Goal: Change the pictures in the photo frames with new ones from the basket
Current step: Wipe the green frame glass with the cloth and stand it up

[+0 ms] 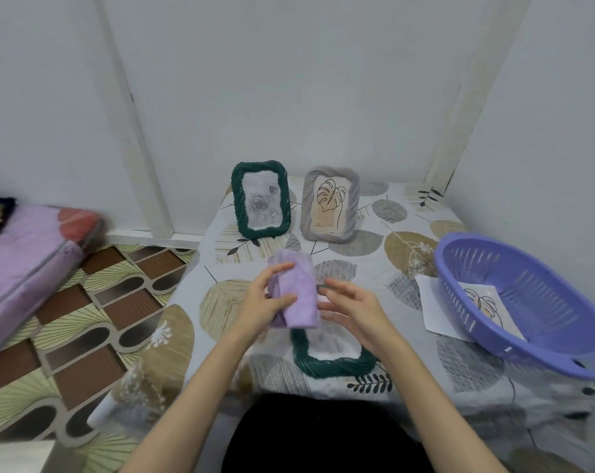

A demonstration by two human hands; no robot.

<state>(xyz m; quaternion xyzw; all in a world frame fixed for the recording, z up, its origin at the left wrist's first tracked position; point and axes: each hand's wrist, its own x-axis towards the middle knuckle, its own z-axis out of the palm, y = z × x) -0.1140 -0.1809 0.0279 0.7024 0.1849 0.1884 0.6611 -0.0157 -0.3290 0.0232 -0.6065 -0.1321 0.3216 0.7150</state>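
My left hand [265, 302] grips a folded lilac cloth [298, 295] above the table. My right hand [354, 307] hovers just right of the cloth, fingers relaxed, and holds nothing that I can make out. Under both hands a dark green photo frame [333, 361] lies flat on the table. At the back stand two upright frames: a dark green frame [260, 203] with a grey rose picture and a grey frame [330, 204] with a leaf line drawing. A purple basket [528, 302] at the right holds a leaf picture [484, 305].
The table wears a leaf-patterned cloth [385, 254]. A white sheet [429, 302] lies partly under the basket. At the left are a patterned floor mat [94, 319] and a pink mattress [19, 264]. White walls close in behind and at the right.
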